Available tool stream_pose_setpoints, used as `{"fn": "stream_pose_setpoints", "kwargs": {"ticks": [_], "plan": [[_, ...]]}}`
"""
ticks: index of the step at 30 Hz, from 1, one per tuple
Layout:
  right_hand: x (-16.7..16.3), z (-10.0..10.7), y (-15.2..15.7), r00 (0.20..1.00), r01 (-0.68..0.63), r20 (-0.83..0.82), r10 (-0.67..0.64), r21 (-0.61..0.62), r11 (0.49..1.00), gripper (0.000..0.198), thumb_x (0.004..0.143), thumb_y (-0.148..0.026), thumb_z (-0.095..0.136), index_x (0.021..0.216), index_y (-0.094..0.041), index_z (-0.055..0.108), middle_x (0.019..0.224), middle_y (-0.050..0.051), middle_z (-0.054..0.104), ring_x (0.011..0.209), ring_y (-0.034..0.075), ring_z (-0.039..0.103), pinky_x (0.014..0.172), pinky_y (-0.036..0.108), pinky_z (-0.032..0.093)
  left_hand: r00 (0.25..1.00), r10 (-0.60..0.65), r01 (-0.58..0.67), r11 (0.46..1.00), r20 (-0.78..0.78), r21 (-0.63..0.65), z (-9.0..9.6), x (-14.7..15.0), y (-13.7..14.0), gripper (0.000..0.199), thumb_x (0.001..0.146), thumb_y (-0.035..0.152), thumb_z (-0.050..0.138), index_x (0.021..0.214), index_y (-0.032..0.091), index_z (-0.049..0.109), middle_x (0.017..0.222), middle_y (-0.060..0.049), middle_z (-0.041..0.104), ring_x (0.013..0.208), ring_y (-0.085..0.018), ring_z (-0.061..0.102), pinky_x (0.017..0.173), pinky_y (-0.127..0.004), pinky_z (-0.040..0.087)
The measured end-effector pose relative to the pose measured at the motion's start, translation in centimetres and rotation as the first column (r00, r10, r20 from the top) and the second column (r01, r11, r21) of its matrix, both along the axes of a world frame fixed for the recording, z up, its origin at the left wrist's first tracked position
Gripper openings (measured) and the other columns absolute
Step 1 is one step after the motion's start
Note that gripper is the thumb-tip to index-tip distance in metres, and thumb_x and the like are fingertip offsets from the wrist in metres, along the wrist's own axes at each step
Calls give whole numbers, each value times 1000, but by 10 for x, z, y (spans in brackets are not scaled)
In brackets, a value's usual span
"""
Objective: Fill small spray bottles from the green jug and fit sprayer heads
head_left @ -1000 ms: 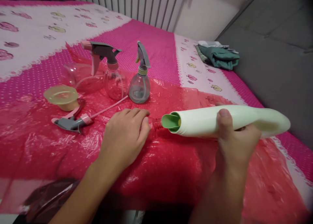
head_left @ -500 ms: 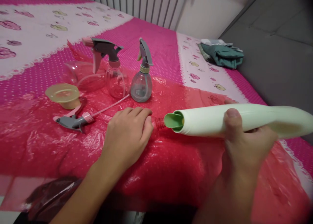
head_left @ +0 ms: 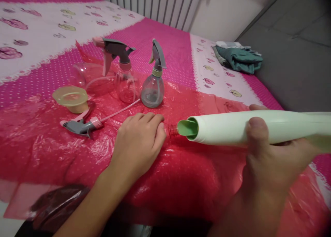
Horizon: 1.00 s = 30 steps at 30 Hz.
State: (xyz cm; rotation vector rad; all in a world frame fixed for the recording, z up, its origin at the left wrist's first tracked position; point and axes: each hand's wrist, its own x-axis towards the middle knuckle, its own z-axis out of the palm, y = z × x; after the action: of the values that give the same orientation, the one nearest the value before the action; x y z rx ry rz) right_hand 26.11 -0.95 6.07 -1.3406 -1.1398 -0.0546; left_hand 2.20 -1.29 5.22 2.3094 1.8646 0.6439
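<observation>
Gripping a long pale-green plastic bottle [head_left: 279, 125] with the right hand [head_left: 278, 157], frame right; clasping a clear thread-necked plastic bottle [head_left: 173, 130] in the left hand [head_left: 141, 138], frame centre.

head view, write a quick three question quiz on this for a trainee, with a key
1. Which hand holds the pale bottle: a) left, b) right, c) both?
2. True or false: the loose spray head lies on the red plastic sheet.
3. Fill in the colour: the spout in that bottle's mouth is ____.

Key: 1. b, the right hand; 2. true; 3. green.
</observation>
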Motion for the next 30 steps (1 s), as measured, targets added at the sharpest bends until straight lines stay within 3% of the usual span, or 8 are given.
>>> {"fn": "stream_pose_setpoints", "kwargs": {"ticks": [12, 22, 30], "plan": [[-1, 3, -2, 997, 53, 59, -55, 34, 998, 53, 75, -49, 85, 112, -12, 84, 108, 16, 83, 101, 39, 79, 98, 62, 61, 1000, -2, 2, 1000, -6, 17, -1, 0, -1, 42, 107, 27, 36, 109, 21, 78, 110, -12, 81, 100, -36, 73, 88, -53, 54], [-2, 3, -3, 994, 80, 73, -83, 52, 995, 53, 73, -49, 86, 109, -10, 83, 107, 16, 82, 100, 39, 78, 95, 60, 61, 999, 9, -11, 999, -32, -52, 3, 2, 0, 41, 108, 27, 36, 114, 22, 77, 117, -11, 81, 107, -36, 72, 93, -54, 54], [6, 1, 0, 988, 94, 119, -102, 69, 993, 53, 70, -50, 86, 106, -12, 82, 104, 15, 82, 98, 39, 79, 93, 61, 64, 1000, 4, -4, 1000, -12, -9, -1, 1, 0, 40, 108, 28, 38, 111, 22, 77, 113, -11, 81, 103, -36, 73, 90, -54, 55]]}}
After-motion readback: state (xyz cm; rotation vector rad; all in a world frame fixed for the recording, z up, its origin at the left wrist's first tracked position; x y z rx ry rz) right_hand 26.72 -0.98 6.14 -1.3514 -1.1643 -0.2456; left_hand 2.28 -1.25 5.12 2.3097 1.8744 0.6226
